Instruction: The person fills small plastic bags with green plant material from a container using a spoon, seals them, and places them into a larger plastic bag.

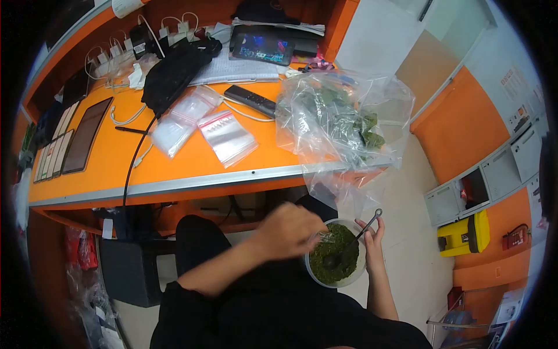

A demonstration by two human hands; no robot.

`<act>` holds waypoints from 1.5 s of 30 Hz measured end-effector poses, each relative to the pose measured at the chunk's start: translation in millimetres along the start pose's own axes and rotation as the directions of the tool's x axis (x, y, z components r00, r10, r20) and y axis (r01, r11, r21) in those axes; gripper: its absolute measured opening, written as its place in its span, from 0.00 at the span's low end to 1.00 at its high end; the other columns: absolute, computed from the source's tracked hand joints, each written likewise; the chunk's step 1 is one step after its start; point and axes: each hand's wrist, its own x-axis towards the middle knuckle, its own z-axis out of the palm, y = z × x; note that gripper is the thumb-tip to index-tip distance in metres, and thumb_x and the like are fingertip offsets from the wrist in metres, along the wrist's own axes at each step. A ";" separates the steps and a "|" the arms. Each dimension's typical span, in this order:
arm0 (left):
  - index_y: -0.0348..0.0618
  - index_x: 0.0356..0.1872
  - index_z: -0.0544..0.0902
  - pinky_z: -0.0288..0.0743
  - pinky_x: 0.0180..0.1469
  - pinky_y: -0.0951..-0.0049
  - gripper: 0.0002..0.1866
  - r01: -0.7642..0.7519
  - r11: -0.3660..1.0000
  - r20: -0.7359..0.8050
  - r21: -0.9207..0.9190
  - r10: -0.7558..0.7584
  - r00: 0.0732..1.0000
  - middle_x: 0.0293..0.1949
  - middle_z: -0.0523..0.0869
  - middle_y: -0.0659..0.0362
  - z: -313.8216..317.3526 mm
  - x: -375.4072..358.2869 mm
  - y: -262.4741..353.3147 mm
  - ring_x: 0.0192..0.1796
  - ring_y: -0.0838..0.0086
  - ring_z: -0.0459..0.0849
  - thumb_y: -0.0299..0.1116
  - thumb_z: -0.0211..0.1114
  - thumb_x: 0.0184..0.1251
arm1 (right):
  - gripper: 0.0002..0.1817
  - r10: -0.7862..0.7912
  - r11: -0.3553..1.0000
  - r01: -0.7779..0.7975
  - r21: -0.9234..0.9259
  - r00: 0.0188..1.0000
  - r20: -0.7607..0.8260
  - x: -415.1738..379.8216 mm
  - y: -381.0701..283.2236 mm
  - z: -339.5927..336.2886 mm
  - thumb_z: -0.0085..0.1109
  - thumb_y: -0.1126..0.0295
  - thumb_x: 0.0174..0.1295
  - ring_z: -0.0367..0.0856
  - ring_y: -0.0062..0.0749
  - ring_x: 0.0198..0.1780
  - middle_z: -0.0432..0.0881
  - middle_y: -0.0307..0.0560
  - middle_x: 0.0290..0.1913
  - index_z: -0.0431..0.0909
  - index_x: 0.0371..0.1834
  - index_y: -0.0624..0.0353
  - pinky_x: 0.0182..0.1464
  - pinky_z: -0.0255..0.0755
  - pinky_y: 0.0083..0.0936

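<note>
Right grip: my right hand (372, 235) cradles the far side of the bowl (336, 278), and its fingers are also closed around the handle of a dark spoon (351, 247).
Left grip: my left hand (289, 230) is curled over the near rim of the bowl, blurred; I cannot tell whether it pinches anything.
Spoon: its handle slants up to the right past my fingers, and its scoop is down in the green stuff.
Bowl: a clear round bowl, held over my lap below the edge of the orange desk (192, 160), nearly full of chopped green leaf matter (328, 264).
Big bag: a crumpled clear plastic bag (343, 125) sits at the desk's right end, with green leaves inside; part of it hangs over the edge just above the bowl.
Small bags: several empty zip bags (226, 136) lie flat on the desk, left of the big bag.
Other desk things: a black remote (250, 100) lies behind the zip bags, a black pouch (174, 72) farther left, and dark tablets (87, 135) lie along the left end.
</note>
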 end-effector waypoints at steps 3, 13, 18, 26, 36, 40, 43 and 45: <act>0.48 0.38 0.80 0.70 0.43 0.63 0.14 0.115 0.948 -0.196 0.295 -0.058 0.979 0.37 0.83 0.61 -26.4 1.9 -20.7 0.41 0.64 0.80 0.23 0.66 0.47 | 0.44 -0.033 0.999 0.035 -0.038 0.998 0.059 9.5 -0.1 -9.4 0.50 0.48 0.67 0.70 0.47 0.63 0.70 0.62 0.62 0.32 0.73 0.53 0.67 0.59 0.39; 0.49 0.37 0.85 0.57 0.52 0.52 0.08 0.503 0.507 -0.224 0.700 -0.513 0.829 0.42 0.80 0.66 -110.2 4.3 -75.5 0.51 0.69 0.75 0.34 0.67 0.56 | 0.41 -0.232 0.973 0.227 -0.050 0.942 -0.242 10.5 9.3 -2.2 0.56 0.67 0.61 0.69 0.41 0.58 0.64 0.55 0.59 0.41 0.72 0.53 0.61 0.63 0.38; 0.49 0.33 0.83 0.60 0.45 0.63 0.05 0.387 0.619 -0.517 0.684 0.036 0.855 0.38 0.79 0.64 -102.0 16.2 -59.0 0.42 0.71 0.76 0.32 0.68 0.55 | 0.30 -0.785 0.369 0.611 -0.701 0.609 0.118 -7.4 3.8 -18.4 0.69 0.70 0.43 0.72 0.47 0.50 0.72 0.50 0.48 0.68 0.53 0.56 0.53 0.66 0.43; 0.44 0.37 0.83 0.67 0.27 0.78 0.11 -0.322 0.938 0.003 0.131 0.324 0.946 0.42 0.79 0.68 73.5 -19.8 16.5 0.29 0.81 0.75 0.29 0.64 0.49 | 0.29 -0.460 0.675 0.661 -0.328 0.724 0.513 -5.4 -43.5 3.8 0.70 0.48 0.46 0.78 0.41 0.34 0.79 0.50 0.35 0.78 0.43 0.60 0.37 0.72 0.31; 0.48 0.48 0.79 0.71 0.51 0.64 0.15 0.185 0.930 0.116 -0.319 -0.155 0.981 0.46 0.78 0.59 91.1 -24.1 36.7 0.48 0.66 0.78 0.40 0.65 0.61 | 0.07 -0.427 0.719 0.630 -0.294 0.734 0.528 2.9 -42.7 7.7 0.57 0.67 0.57 0.74 0.41 0.31 0.77 0.46 0.27 0.74 0.28 0.59 0.36 0.66 0.35; 0.46 0.38 0.80 0.67 0.49 0.63 0.09 0.310 0.901 0.469 -0.304 -0.142 0.872 0.36 0.80 0.61 75.3 -19.5 32.8 0.45 0.67 0.79 0.38 0.62 0.62 | 0.05 -0.380 0.684 0.679 -0.268 0.645 0.663 7.8 -47.6 7.9 0.58 0.69 0.50 0.73 0.40 0.30 0.75 0.43 0.24 0.75 0.24 0.57 0.36 0.62 0.33; 0.45 0.35 0.79 0.67 0.48 0.63 0.09 0.310 0.886 0.527 -0.345 -0.090 0.845 0.33 0.81 0.61 77.2 -22.0 33.0 0.43 0.67 0.79 0.39 0.61 0.63 | 0.05 -0.341 0.679 0.681 -0.273 0.622 0.705 9.9 -53.2 8.0 0.59 0.69 0.44 0.74 0.39 0.29 0.74 0.42 0.23 0.75 0.22 0.57 0.36 0.61 0.33; 0.45 0.35 0.79 0.67 0.48 0.63 0.09 0.318 0.874 0.538 -0.367 -0.080 0.839 0.33 0.81 0.60 76.4 -21.8 34.2 0.41 0.67 0.80 0.40 0.61 0.64 | 0.05 -0.310 0.679 0.680 -0.276 0.607 0.731 11.5 -56.8 8.9 0.58 0.68 0.42 0.74 0.39 0.29 0.74 0.42 0.22 0.75 0.21 0.56 0.36 0.62 0.32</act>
